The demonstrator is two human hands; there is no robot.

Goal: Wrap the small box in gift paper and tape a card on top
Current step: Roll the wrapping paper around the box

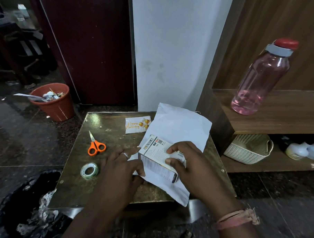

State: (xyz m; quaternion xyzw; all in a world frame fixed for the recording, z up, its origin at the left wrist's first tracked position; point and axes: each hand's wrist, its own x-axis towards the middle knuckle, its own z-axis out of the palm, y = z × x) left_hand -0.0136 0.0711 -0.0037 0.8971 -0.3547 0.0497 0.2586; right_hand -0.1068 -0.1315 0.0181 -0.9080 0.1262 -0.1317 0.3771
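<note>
On the paper point(177, 127), box point(158, 155) lies flat; long axis near-to-far.

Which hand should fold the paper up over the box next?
Probably the left hand: it already pinches the paper's left edge beside the box, while the right hand steadies the box.

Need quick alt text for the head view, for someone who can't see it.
Both hands work a small box lying on white paper on a small table: right hand grips the box, left hand pinches the paper's edge. Scissors, tape roll and birthday card lie nearby.
</note>
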